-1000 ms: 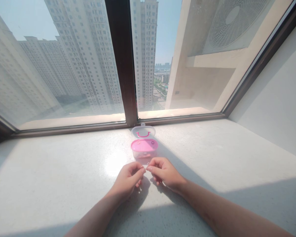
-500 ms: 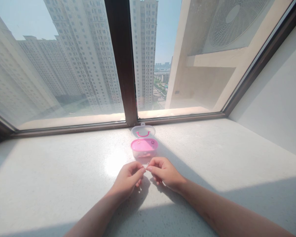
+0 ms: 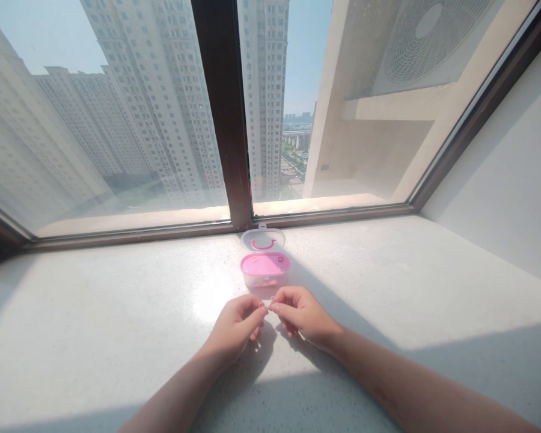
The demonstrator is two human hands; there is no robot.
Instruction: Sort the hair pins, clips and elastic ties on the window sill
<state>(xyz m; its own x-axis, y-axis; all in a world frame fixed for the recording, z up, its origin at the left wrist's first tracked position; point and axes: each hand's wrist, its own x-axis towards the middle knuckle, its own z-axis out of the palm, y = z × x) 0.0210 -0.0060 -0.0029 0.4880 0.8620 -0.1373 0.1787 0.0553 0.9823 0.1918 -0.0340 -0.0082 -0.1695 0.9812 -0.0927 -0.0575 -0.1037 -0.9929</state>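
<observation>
My left hand point(image 3: 240, 325) is closed in a pinch, thumb against forefinger, on a tiny ring point(image 3: 261, 305) whose make is too small to tell. Facing it, my right hand point(image 3: 301, 314) pinches another small pale ring point(image 3: 272, 299). The fingertips of both hands nearly meet just above the white sill. Right behind them stands a clear plastic box with a pink tray point(image 3: 265, 264) in its top. On that tray lie a dark little ring point(image 3: 280, 260) and a paler one point(image 3: 255, 260). What lies inside the box below is blurred.
The box's clear lid point(image 3: 263, 239), with a pink handle, is tipped back toward the window frame point(image 3: 241, 204). Sunlight and shadow bands cross the speckled windowsill point(image 3: 117, 325). A white wall point(image 3: 505, 162) rises at the right.
The view has shifted very slightly. Both hands hold nearly the same pinch in front of the box; nothing else has visibly moved.
</observation>
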